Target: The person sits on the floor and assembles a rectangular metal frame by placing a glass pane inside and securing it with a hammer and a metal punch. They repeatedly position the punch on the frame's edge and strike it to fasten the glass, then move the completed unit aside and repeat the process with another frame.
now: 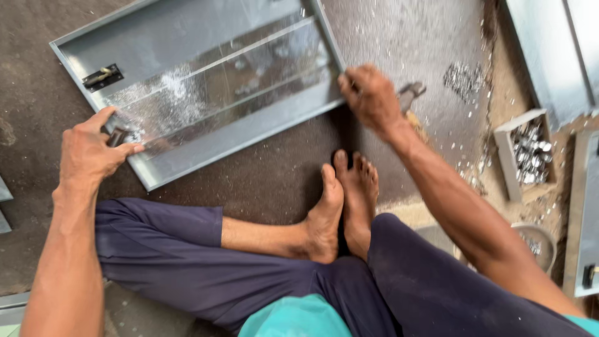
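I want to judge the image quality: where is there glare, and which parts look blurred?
Head view: glare on the inner face of the grey metal panel, where bright patches wash out the surface; the right hand and the tool handle beside it are slightly motion-blurred; the left hand is sharper; the tray of small metal pieces is soft.

Dark rough floor (274, 175), scattered metal shavings (463, 78), sandy edge (499, 100)

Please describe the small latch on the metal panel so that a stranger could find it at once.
Find the large grey sheet-metal panel lying on the dark floor. Near its upper left corner sits a small brass-coloured sliding bolt latch on a dark plate, the only fitting on that bare area.
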